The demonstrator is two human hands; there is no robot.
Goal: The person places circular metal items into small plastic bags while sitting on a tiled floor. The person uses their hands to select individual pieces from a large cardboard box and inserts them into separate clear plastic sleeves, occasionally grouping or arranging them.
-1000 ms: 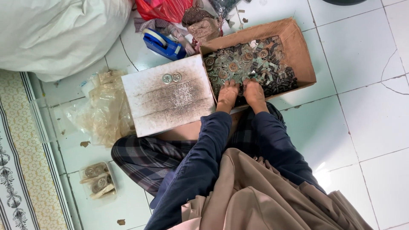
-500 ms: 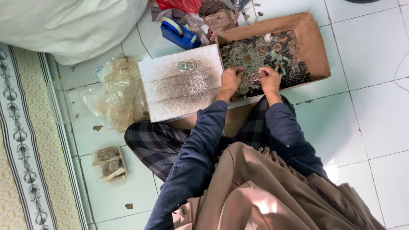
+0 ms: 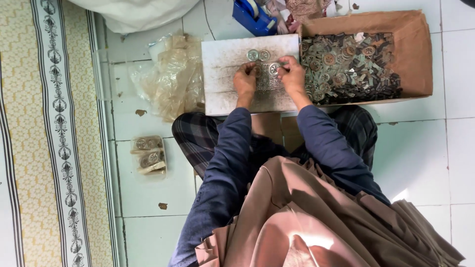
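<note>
I see both hands meeting over the white board (image 3: 232,94) in the upper middle of the frame. My right hand (image 3: 293,75) is bent at the wrist, its fingers pinched on a small round metal disc (image 3: 273,68) held against the board's surface. My left hand (image 3: 245,80) lies knuckles up just beside it, fingers curled down onto the board; I cannot tell whether its grip has anything in it. Both forearms, in dark blue sleeves, run up from the lower middle of the frame and angle in toward each other.

Two more round discs (image 3: 259,55) lie side by side on the board just above the hands. Touching the board's right edge is a cardboard box (image 3: 410,49), heaped with round discs and small dark pieces. A blue tape dispenser (image 3: 254,17) sits at the top, above the board. Crumpled clear plastic bags (image 3: 170,74) lie to the board's left on the tiled floor (image 3: 425,163), and a small bundle of packed discs (image 3: 148,154) lies at centre left, near a patterned rug (image 3: 44,148).
</note>
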